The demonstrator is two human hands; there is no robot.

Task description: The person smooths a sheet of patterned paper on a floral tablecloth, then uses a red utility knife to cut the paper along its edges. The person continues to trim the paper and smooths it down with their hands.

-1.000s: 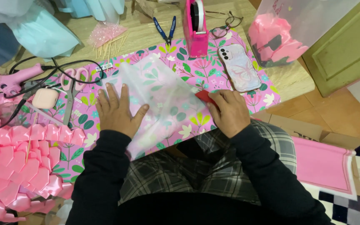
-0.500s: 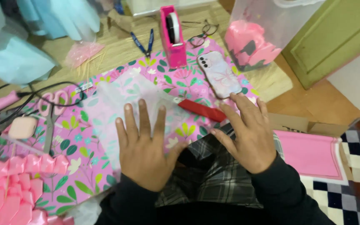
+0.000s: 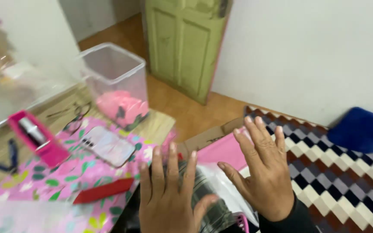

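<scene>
Pink flowered cloth [image 3: 44, 181], two bare hands raised above it
Left hand [image 3: 169, 198] and right hand [image 3: 266, 172] spread flat, fingers apart, holding nothing; clear plastic sheet [image 3: 223, 187] lies just beneath them, red cutter [image 3: 104, 190] nearby.

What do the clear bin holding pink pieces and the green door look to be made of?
The clear bin looks like rigid transparent plastic: the pink pieces show through its glossy walls. The green door seems to be painted wood with a dull, worn finish, with raised panels and scuffed paint, though motion blur leaves that open.
</scene>
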